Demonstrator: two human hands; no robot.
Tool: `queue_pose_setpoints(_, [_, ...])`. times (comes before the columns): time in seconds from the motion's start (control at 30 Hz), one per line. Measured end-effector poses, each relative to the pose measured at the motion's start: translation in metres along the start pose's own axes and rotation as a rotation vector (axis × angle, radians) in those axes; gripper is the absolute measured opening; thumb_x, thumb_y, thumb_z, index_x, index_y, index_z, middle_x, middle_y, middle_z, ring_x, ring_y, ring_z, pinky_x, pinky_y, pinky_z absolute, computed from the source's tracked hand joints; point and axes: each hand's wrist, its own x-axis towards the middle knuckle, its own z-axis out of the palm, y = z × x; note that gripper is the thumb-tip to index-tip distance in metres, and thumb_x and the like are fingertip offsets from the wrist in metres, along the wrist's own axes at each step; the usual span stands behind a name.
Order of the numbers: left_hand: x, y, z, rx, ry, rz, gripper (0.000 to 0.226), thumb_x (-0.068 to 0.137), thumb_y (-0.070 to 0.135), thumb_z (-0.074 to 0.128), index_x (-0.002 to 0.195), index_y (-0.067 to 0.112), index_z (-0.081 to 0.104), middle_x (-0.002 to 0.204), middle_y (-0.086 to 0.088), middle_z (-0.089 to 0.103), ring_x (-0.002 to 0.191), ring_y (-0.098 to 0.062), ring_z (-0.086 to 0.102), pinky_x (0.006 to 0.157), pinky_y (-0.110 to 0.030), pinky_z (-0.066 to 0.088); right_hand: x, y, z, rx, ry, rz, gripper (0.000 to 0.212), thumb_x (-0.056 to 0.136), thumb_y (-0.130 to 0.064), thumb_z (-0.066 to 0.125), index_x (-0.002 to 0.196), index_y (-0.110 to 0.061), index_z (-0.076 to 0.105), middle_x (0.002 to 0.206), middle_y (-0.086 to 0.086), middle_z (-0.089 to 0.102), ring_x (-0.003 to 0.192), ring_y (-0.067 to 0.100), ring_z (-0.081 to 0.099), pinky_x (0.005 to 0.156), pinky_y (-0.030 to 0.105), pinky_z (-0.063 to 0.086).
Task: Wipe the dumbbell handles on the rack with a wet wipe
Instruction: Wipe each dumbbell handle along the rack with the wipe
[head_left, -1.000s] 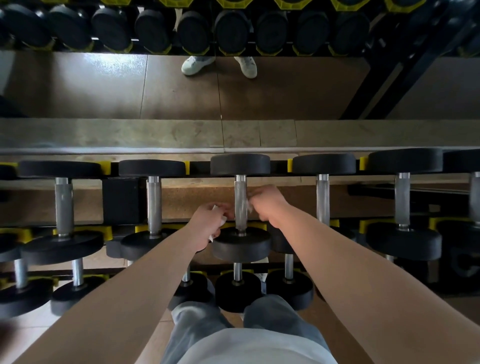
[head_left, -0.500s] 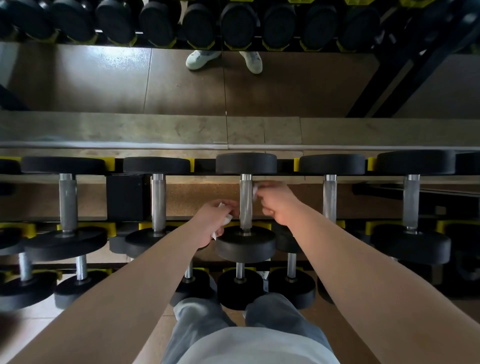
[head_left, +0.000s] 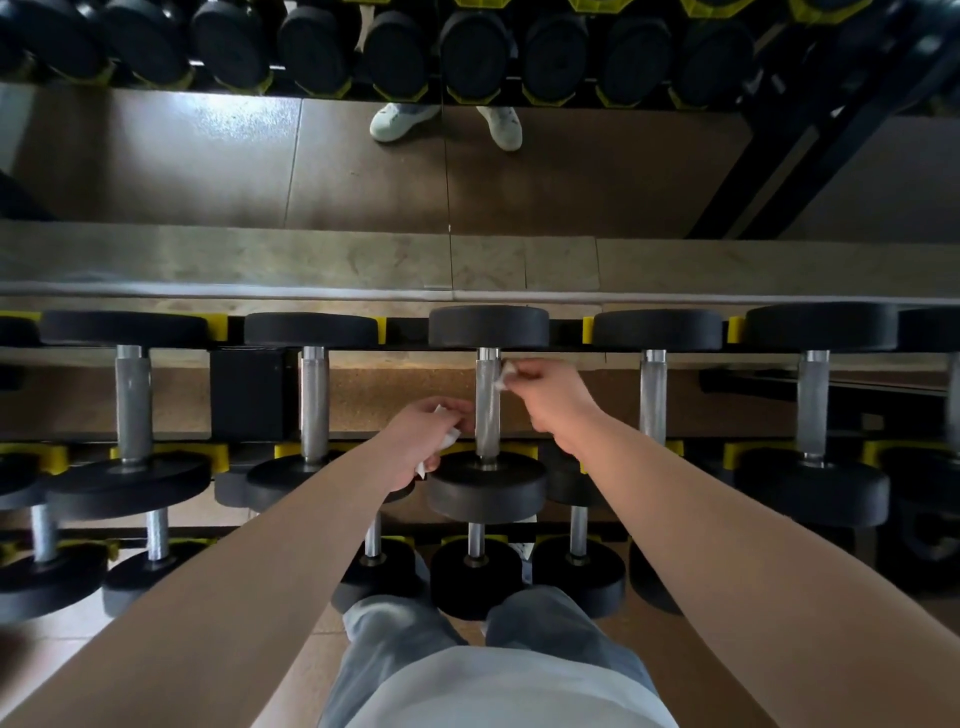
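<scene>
Forearms (head_left: 270, 566) run out from me over grey trousers (head_left: 395, 629) to the middle dumbbell (head_left: 487, 415) on the top row of the rack (head_left: 410, 333). Its handle (head_left: 487, 387) lies straight ahead between the two hands, with its long axis running near to far. My left hand (head_left: 421, 441) is the nearer one. It sits just left of the handle by the near weight (head_left: 485, 493), fingers curled on a crumpled wet wipe (head_left: 445, 441). My right hand (head_left: 550, 397) is farther along, close to the far weight (head_left: 488, 326), pinching white wipe against the handle's right side. I cannot tell whether that is one piece passing under the handle or a second piece. I judge the next stroke runs along that axis. Since a second ago the right hand has slid toward the far weight, while the left has hardly shifted.
</scene>
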Motion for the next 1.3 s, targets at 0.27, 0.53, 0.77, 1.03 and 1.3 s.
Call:
queue_pose_setpoints(0.27, [-0.003, -0.003, 0.007, -0.097, 0.107, 0.000, 0.021, 0.108, 0.019, 0.046, 0.117, 0.020, 0.065, 0.104, -0.010, 0.074, 0.077, -0.015, 0.065, 0.049, -0.022, 0.040, -0.026, 0.030, 0.022, -0.479, 0.001, -0.242, 0.003, 0.098, -0.025, 0.066, 0.097, -0.023, 0.064, 0.100, -0.007, 0.066, 0.086, 0.008, 0.064, 0.075, 0.026, 0.055])
queue_pose_setpoints(0.53, [-0.010, -0.004, 0.001, -0.182, 0.112, -0.054, 0.019, 0.108, 0.024, 0.047, 0.115, 0.022, 0.064, 0.090, -0.005, 0.068, 0.059, -0.008, 0.056, 0.046, -0.018, 0.037, -0.012, 0.010, 0.023, -0.515, 0.091, -0.376, 0.016, 0.103, -0.031, 0.058, 0.115, -0.023, 0.063, 0.103, -0.005, 0.065, 0.090, 0.009, 0.064, 0.081, 0.029, 0.056])
queue_pose_setpoints(0.77, [-0.011, -0.008, 0.001, -0.089, 0.129, -0.096, 0.021, 0.107, 0.025, 0.049, 0.118, 0.025, 0.066, 0.091, 0.000, 0.071, 0.054, -0.005, 0.051, 0.042, -0.017, 0.035, -0.022, 0.021, 0.030, -0.530, 0.078, -0.409, 0.019, 0.102, -0.021, 0.059, 0.118, -0.016, 0.068, 0.107, -0.001, 0.068, 0.089, 0.009, 0.065, 0.081, 0.024, 0.055])
queue_pose_setpoints(1.03, [-0.014, 0.001, 0.001, 0.001, 0.082, -0.066, 0.019, 0.108, 0.024, 0.048, 0.116, 0.024, 0.066, 0.072, 0.002, 0.063, 0.043, -0.003, 0.042, 0.040, -0.018, 0.031, -0.025, 0.017, 0.020, -0.652, -0.120, -0.299, 0.011, 0.102, -0.024, 0.061, 0.110, -0.020, 0.067, 0.098, -0.004, 0.066, 0.084, 0.007, 0.064, 0.083, 0.029, 0.058])
queue_pose_setpoints(1.3, [-0.014, -0.006, 0.000, -0.051, 0.071, -0.030, 0.015, 0.107, 0.027, 0.050, 0.109, 0.027, 0.064, 0.087, 0.001, 0.073, 0.043, -0.001, 0.047, 0.040, -0.018, 0.031, -0.005, 0.006, 0.016, -0.402, 0.015, -0.101, 0.018, 0.105, -0.016, 0.052, 0.108, -0.015, 0.069, 0.095, 0.001, 0.066, 0.079, 0.011, 0.063, 0.062, 0.022, 0.046])
